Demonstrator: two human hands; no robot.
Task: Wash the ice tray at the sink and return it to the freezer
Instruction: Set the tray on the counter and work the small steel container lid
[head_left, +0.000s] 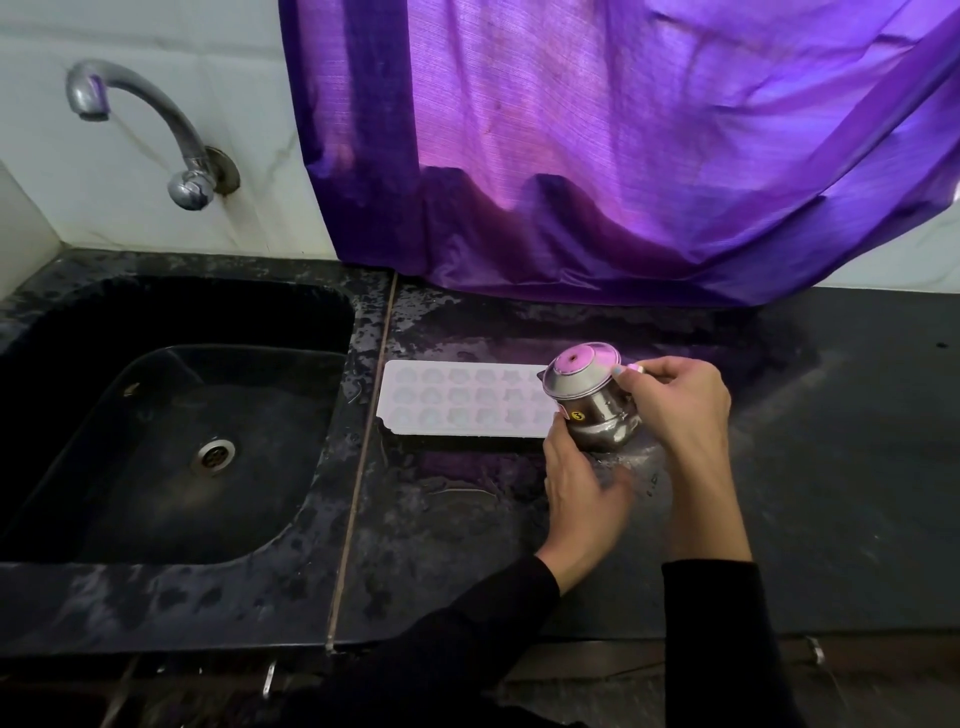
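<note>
— Looking through the head camera, I saw the ice tray (467, 400) lying flat on the wet black counter (805, 467), just beside the sink's (171, 415) right rim, near the counter's back edge under the purple curtain (623, 156).

— And the hands?

— My right hand (680, 400) gripped a small steel pot (592, 400), tilted over the tray's right end with its mouth toward the tray. My left hand (582, 493) touched the pot's lower side, fingers loosely bent; whether it truly grasped, I couldn't tell.

— The tap?

— The tap (135, 119) stood on the wall above the sink's back edge.
</note>
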